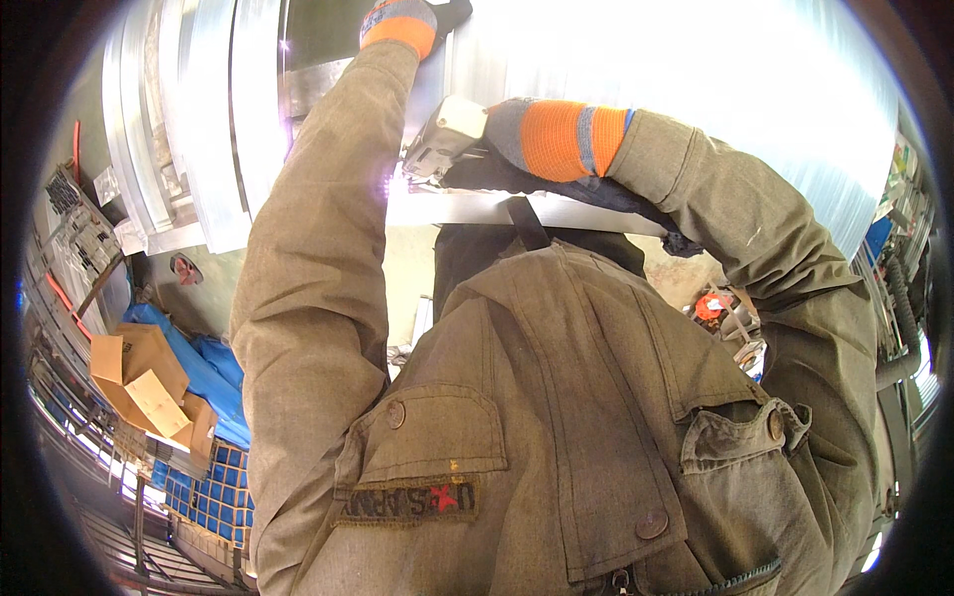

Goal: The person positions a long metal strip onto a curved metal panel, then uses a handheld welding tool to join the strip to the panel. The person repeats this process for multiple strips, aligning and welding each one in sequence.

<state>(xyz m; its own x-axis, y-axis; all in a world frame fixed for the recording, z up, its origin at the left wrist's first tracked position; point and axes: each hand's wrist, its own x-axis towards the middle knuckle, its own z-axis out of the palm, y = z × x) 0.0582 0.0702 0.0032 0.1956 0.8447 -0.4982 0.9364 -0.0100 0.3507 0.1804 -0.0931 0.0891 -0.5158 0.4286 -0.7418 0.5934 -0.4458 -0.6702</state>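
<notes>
My right hand, in a grey and orange glove, is closed around a power tool with a pale housing and a metal foot. Its exact kind is hard to tell. A bright violet-white spot glows beside the foot, at the edge of a silvery metal bar. Farther off at the top, my left hand, gloved alike, reaches over the metal work with its dark thumb stretched out to the right. The other fingers are cut off by the picture's edge. Strong glare washes out the large metal sheet beyond my right hand.
Long metal profiles lie side by side at the left. An open cardboard box and blue sheeting stand below them, near a blue crate. An orange object lies on the floor at right, and a dark hose hangs beyond.
</notes>
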